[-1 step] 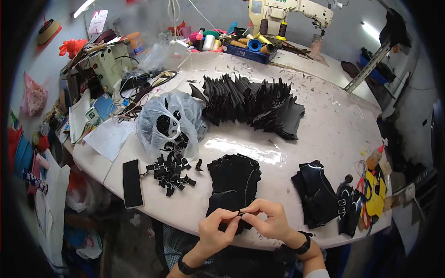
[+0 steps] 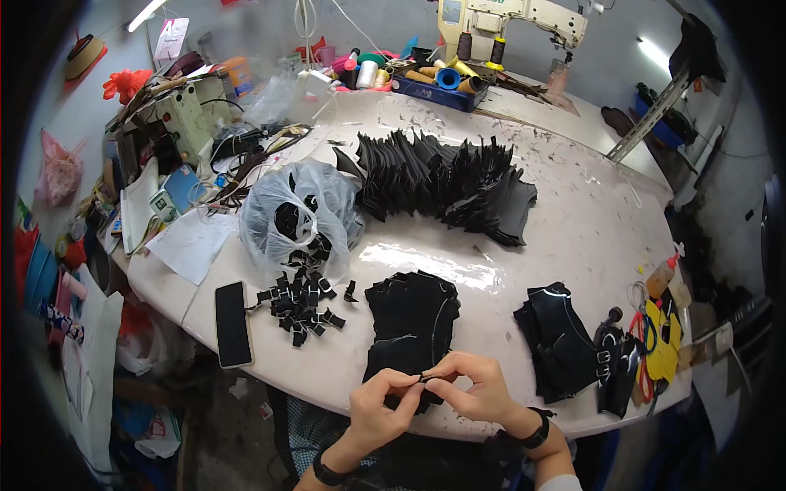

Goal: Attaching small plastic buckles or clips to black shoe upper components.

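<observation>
My left hand (image 2: 378, 407) and my right hand (image 2: 479, 388) meet at the near edge of the white table (image 2: 589, 237), both pinching one small black strip (image 2: 431, 377) between the fingertips. Just behind my hands lies a stack of flat black cut pieces (image 2: 412, 319). To the left of it a scatter of small black buckle-like parts (image 2: 300, 301) spills from a clear plastic bag (image 2: 295, 214).
A long fanned row of black pieces (image 2: 446, 184) lies mid-table. Another black pile with buckles (image 2: 565, 344) sits at the right, near scissors and a glue bottle (image 2: 661, 277). A dark phone (image 2: 232, 323) lies at the left. A sewing machine (image 2: 512, 16) and thread spools stand behind.
</observation>
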Demonstrator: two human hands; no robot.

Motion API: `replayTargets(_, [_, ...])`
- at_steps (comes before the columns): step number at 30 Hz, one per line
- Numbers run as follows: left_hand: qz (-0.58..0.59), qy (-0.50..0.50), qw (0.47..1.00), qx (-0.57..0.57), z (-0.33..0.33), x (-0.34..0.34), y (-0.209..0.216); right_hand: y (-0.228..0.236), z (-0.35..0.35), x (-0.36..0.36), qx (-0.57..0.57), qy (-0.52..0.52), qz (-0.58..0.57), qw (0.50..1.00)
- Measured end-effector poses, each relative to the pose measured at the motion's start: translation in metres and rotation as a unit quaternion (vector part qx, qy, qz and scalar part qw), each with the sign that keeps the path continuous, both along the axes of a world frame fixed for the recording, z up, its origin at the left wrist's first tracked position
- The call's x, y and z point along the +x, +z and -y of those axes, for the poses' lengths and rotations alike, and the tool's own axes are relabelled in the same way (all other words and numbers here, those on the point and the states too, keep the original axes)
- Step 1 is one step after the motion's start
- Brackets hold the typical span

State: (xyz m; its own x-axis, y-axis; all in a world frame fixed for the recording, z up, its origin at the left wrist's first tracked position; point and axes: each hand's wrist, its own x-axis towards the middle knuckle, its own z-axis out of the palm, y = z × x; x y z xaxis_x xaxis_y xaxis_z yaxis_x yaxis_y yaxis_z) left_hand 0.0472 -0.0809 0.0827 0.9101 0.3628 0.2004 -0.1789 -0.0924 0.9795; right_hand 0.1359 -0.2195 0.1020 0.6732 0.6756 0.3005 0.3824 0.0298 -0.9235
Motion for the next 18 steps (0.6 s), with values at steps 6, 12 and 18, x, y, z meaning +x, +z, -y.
replayTargets(6, [-0.056, -0.066, 0.994, 0.071, -0.013, 0.000, 0.004, 0.009, 0.007, 0.004, -0.091, 0.024, 0.035, 0.995])
replayTargets(12, [-0.052, 0.059, 0.908, 0.411, -0.018, 0.013, -0.013, -0.004, 0.035, 0.005, -0.041, -0.059, 0.009, 0.997])
replayTargets(18, [-0.058, 0.074, 0.907, 0.411, -0.021, 0.020, -0.021, -0.035, 0.036, 0.012, -0.069, -0.079, -0.091, 0.990])
